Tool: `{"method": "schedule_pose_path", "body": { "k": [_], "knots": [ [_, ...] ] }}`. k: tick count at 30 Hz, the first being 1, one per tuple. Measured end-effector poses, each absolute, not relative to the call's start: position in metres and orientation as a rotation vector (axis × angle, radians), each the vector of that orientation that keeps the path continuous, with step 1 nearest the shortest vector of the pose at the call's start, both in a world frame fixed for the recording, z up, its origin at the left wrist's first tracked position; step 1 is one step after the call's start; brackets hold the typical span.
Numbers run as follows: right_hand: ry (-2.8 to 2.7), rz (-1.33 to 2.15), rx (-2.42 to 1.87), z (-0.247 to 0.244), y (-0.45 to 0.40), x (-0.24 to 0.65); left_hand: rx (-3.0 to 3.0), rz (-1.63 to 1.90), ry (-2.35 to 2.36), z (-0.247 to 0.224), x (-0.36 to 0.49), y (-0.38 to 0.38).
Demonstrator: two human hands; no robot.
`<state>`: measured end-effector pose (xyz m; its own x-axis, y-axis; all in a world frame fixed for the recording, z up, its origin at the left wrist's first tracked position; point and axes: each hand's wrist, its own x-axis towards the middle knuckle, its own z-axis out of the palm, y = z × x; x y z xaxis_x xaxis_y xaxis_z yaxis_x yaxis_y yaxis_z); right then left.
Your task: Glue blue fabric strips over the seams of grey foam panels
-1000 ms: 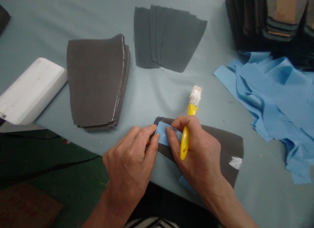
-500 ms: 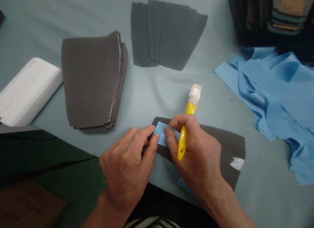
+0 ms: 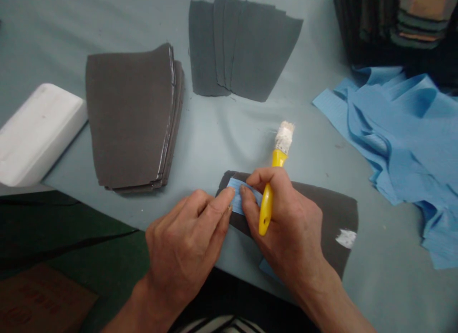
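**One blue strip on one dark panel**

Both by the worktop's near edge. At the strip's left end, left hand: fingers narrow, pinch or press impossible to tell. Right hand: fingers around one yellow brush, thumb touching the strip. Left along that edge, one dark stack, one white block; farther in, at least four grey pieces, one blue cloth heap.

place: workshop | evidence: stacked cut panels, yellow-handled brush, heaped blue pieces
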<state>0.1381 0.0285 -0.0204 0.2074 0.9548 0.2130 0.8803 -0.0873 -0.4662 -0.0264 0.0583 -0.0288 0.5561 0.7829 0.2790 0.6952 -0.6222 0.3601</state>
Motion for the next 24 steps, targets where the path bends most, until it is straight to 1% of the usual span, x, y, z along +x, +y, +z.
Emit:
{"method": "schedule_pose_path", "body": {
  "k": [9, 24],
  "knots": [
    [-1.7, 0.196, -2.01, -0.0198, 0.0291, 0.1397, 2.622, 0.517, 1.278, -0.0244, -0.0227, 0.0576],
    [-1.692, 0.218, -2.0, -0.0207, 0.0288, 0.1409, 2.633, 0.45, 1.284, -0.0204, -0.0206, 0.0586]
  ]
}}
